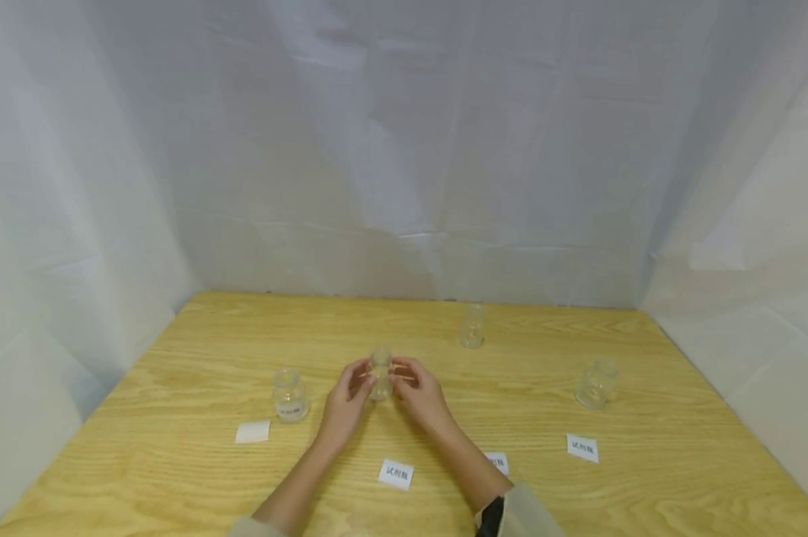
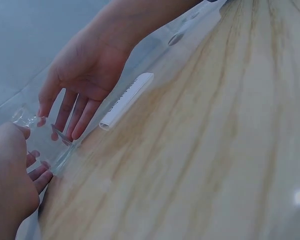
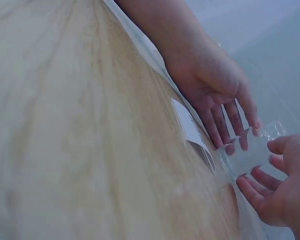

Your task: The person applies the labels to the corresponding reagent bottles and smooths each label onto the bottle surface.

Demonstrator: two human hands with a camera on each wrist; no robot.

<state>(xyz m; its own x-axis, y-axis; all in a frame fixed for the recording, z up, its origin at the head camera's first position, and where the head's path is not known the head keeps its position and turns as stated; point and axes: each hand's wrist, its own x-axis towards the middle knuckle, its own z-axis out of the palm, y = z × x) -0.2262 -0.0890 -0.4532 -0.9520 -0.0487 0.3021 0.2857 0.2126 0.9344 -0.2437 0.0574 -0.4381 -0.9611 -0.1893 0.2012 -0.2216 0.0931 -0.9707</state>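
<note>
Head view: left hand (image 1: 343,403) and right hand (image 1: 424,399), fingers partly curled, hold a clear glass bottle (image 1: 380,375) between them at the middle of a wooden table (image 1: 176,477). To the left stands a labelled jar (image 1: 290,395), to the right another jar (image 1: 597,384); nearer lies a printed card (image 1: 396,473).

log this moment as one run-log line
left hand: holds clear bottle | right hand: holds same bottle | bottle: upright between hands | nearby: three more bottles, four paper slips on table
</note>
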